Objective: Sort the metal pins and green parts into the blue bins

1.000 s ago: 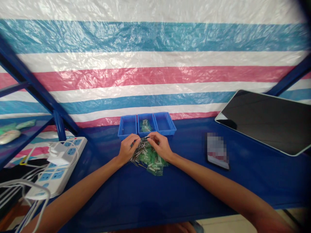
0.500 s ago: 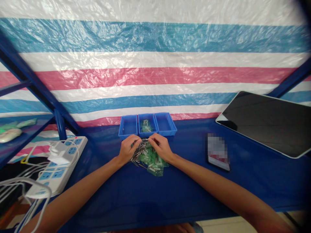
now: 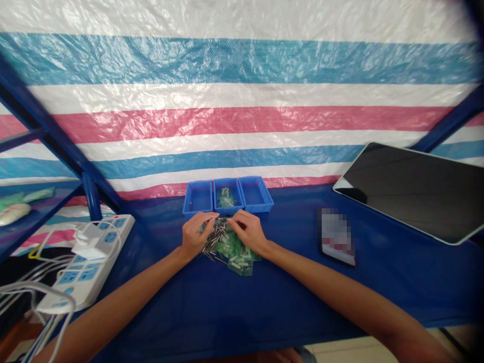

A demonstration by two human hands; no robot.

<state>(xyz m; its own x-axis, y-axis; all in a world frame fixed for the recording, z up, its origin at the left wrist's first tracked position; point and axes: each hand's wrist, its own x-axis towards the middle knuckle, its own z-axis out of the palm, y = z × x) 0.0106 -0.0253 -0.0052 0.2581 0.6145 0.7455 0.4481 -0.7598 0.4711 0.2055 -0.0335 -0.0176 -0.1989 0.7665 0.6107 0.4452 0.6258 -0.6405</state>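
My left hand (image 3: 194,235) is at the left side of a pile of thin metal pins (image 3: 216,236), its thumb and forefinger pinched together at the far edge. Facing it, my right hand (image 3: 249,232) also has thumb and forefinger closed, with a small gap between the two hands. What the fingertips hold is too small to make out. Under and beside my right hand lie green-tinted clear plastic bags (image 3: 241,263) with small pale pieces inside. Just beyond the hands stand three joined blue trays (image 3: 255,208); the middle one holds a small plastic bag (image 3: 226,197).
A white power strip (image 3: 91,282) with plugs and cables lies at the left. To the right are a phone (image 3: 338,237) with a blurred screen and a large dark-screened tablet (image 3: 416,191). Blue frame posts (image 3: 91,194) and a striped plastic sheet (image 3: 242,121) bound the table.
The thin pale piece seen between my fingertips earlier no longer shows clearly; darker metal bits appear there. Both hands have shifted only slightly, and the view has moved a little.
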